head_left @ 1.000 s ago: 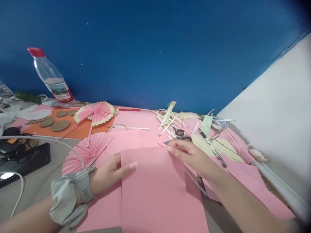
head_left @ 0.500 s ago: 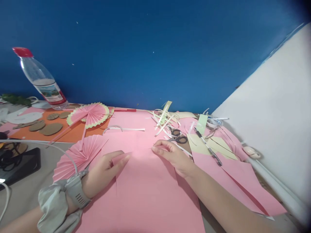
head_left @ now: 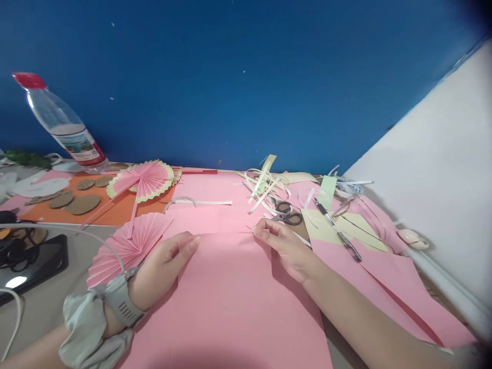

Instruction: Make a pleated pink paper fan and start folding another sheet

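A large pink paper sheet (head_left: 234, 297) lies in front of me on the table. My left hand (head_left: 165, 264), with a grey watch and a scrunchie on the wrist, pinches the sheet's far left corner. The far right corner sits between the closed fingertips of my right hand (head_left: 282, 246). The sheet's far edge runs straight between both hands.
Black-handled scissors (head_left: 286, 212) and a pen (head_left: 338, 233) lie just beyond my right hand, among paper strips (head_left: 263, 187). Pleated pink fans (head_left: 128, 243) and an orange sheet (head_left: 115, 205) with cardboard ovals are at the left, a tilted water bottle (head_left: 63, 125) behind, a phone (head_left: 26, 264) at far left.
The sheet's far edge was lowered and folded down flat. Both hands slid outward to its far corners; the left corner, curled up half a second ago, now lies flat.
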`<state>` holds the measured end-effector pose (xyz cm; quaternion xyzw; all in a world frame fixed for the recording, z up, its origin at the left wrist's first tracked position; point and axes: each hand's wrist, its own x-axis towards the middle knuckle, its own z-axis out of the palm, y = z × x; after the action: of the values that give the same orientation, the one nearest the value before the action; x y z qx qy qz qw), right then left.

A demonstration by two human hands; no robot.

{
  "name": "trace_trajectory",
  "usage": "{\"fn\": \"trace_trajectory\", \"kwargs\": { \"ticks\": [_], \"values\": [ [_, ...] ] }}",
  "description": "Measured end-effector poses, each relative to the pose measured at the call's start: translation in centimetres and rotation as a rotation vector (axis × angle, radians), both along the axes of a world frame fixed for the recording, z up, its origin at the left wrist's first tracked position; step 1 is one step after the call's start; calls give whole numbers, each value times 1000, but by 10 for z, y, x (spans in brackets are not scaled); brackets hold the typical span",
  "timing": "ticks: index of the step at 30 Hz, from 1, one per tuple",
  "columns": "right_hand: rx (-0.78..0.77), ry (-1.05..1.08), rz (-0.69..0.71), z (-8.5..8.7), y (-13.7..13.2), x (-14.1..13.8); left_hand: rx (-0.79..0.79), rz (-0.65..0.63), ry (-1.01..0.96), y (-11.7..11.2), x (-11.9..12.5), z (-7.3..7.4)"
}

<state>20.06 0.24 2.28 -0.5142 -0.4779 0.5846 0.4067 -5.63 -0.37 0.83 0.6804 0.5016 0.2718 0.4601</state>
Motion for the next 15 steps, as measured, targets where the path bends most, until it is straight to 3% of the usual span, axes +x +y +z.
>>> {"fn": "trace_trajectory", "kwargs": {
  "ticks": [15],
  "values": [
    [-54,-43,7,-5,4,4,-51,22,-72,1,0,-1]
  ]
}}
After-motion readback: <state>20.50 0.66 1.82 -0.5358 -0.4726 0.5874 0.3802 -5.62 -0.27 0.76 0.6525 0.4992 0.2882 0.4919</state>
